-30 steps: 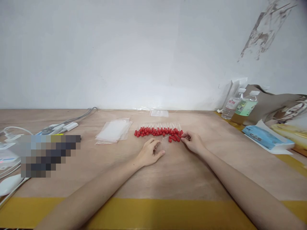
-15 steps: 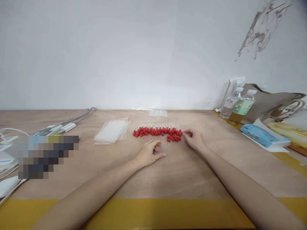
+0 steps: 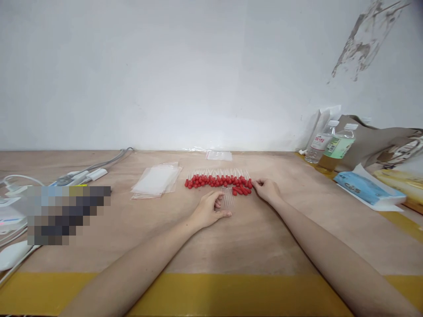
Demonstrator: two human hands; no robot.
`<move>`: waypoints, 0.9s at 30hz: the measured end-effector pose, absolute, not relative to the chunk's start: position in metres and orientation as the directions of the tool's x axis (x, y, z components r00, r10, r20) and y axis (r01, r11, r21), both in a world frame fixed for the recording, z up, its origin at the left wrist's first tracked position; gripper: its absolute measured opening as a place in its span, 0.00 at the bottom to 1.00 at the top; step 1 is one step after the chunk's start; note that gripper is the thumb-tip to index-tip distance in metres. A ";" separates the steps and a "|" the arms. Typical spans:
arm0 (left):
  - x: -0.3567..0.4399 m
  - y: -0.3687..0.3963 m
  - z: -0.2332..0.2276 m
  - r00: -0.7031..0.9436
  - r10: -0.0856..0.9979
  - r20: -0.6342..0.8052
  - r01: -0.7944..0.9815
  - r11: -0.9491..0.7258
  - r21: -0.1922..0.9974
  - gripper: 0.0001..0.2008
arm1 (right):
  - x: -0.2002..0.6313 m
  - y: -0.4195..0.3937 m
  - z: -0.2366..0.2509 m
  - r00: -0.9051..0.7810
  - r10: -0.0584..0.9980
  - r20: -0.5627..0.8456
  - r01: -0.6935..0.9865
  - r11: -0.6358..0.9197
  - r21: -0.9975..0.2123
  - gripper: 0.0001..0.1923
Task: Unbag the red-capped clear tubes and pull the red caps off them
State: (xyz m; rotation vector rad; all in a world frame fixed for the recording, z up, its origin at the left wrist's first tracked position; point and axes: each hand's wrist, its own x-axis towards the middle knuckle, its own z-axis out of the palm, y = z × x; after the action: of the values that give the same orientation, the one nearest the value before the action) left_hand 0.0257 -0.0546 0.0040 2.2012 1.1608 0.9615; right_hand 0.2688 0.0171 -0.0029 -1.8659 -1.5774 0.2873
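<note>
A row of small red-bulbed droppers (image 3: 218, 180) is seen laid out mid-table on a plywood table (image 3: 251, 237), bulbs toward the person and clear stems pointing at the wall. A small bunch of clear stems (image 3: 227, 198) is pinched lightly between the curled fingers and thumb of the left hand (image 3: 209, 210), just in front of the row. The right hand (image 3: 267, 190) is held loosely curled at the row's right end, its fingertips touching the last red bulbs; whether one is actually gripped cannot be told. The droppers are judged light, thin and easily rolled, the stems possibly brittle, so the soft rubber bulbs are judged the safer place to take hold. A stack of clear bags (image 3: 157, 179) lies to the left.
</note>
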 end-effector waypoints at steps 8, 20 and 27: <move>0.021 -0.053 0.005 0.286 0.849 0.445 0.492 -0.529 0.691 0.22 | 0.274 0.022 -0.007 0.339 0.890 0.306 0.725 -0.040 -0.687 0.15; -0.001 -0.044 0.004 -0.021 0.791 0.611 0.550 -0.502 0.668 0.16 | 0.250 -0.017 0.005 -0.065 0.681 0.729 0.757 0.510 -0.409 0.09; -0.003 -0.054 0.014 0.447 0.482 0.753 0.740 -0.673 -0.009 0.16 | 0.216 -0.049 0.012 -0.380 0.520 0.765 0.725 0.681 -0.103 0.08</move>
State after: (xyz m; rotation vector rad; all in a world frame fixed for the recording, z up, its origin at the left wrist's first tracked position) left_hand -0.0025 -0.0539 0.0141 2.9481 1.2972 1.3321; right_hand 0.2163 -0.0494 0.0123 -0.9551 -2.0702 -0.3159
